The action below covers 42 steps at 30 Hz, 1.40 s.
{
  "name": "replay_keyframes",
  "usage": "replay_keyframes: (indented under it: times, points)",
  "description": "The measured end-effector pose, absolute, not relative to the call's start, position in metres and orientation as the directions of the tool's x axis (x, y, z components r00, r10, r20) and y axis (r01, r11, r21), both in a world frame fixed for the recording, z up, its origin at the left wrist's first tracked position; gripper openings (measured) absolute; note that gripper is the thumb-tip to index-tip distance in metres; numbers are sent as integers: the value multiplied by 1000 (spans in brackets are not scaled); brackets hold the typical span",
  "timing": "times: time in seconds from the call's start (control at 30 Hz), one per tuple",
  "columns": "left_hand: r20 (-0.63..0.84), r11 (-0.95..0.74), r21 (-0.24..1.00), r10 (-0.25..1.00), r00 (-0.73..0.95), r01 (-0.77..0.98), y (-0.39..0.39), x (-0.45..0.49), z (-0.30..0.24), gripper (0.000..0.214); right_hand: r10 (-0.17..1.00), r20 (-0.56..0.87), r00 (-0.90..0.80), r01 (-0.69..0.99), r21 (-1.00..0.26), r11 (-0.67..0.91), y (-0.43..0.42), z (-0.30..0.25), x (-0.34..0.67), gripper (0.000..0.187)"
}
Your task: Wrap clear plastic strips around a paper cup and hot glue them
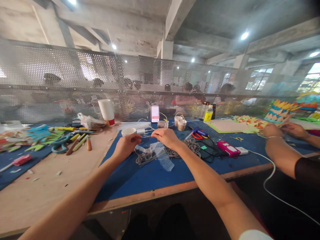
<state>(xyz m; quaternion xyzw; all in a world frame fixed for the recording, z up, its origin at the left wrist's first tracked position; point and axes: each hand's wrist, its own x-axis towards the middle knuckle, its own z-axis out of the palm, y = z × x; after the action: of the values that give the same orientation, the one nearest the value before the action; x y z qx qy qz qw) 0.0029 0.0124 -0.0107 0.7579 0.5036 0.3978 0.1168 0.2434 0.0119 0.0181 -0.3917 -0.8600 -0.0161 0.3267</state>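
Observation:
Over the blue mat [130, 181], my left hand [127, 145] is closed in a pinch beside a white paper cup [128, 131]. My right hand [167, 137] is also pinched, a short way to the right and a little higher. A thin, thread-like line seems to run between the fingertips, too fine to name. Below the hands lies a tangled bundle of grey cord [192, 148], partly covered by a translucent whitish striped strip [163, 157]. Just behind my right hand stands a spool of cord [163, 124].
A lit phone [155, 114] leans at the back near small tubs [181, 124]. Red-and-blue-handled tools [200, 134] and a magenta box [228, 148] lie right. Left are stacked paper cups [106, 111] and scissors [60, 144]. Another person's hands [273, 131] work at far right.

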Motion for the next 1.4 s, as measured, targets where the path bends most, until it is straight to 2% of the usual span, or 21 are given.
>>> replay_keyframes:
  times: [0.13,0.3,0.4,0.47,0.53,0.63,0.73,0.93,1.1,1.4]
  points:
    - [500,-479,593,849,169,647,12,4,-13,28,655,596,-464,692,-216,688,12,16,242,19]
    - [509,-459,529,845,167,714,12,3,-14,26,596,629,-499,682,-139,718,13,12,240,21]
    - [479,-467,539,855,201,702,8,4,-8,26,573,637,-515,664,-125,737,13,11,239,20]
    - [447,-490,565,858,254,663,5,5,-4,26,583,643,-496,634,-190,749,14,12,239,19]
    - [417,-510,608,857,302,609,3,6,-3,27,628,634,-451,577,-330,747,15,12,239,18]
    - [376,-496,689,868,324,529,4,7,-3,30,716,581,-388,413,-585,698,16,12,238,20]
    - [353,-489,733,868,350,473,5,7,-5,32,760,540,-362,255,-726,638,17,12,234,23]
    - [307,-442,816,877,370,373,4,10,-2,34,796,507,-329,126,-812,570,20,11,232,20]
    - [218,-335,895,905,366,296,3,9,-2,36,808,490,-328,68,-841,537,26,8,234,26]
    - [144,-233,951,915,376,203,3,9,-3,34,847,409,-341,-66,-909,412,21,8,229,27]
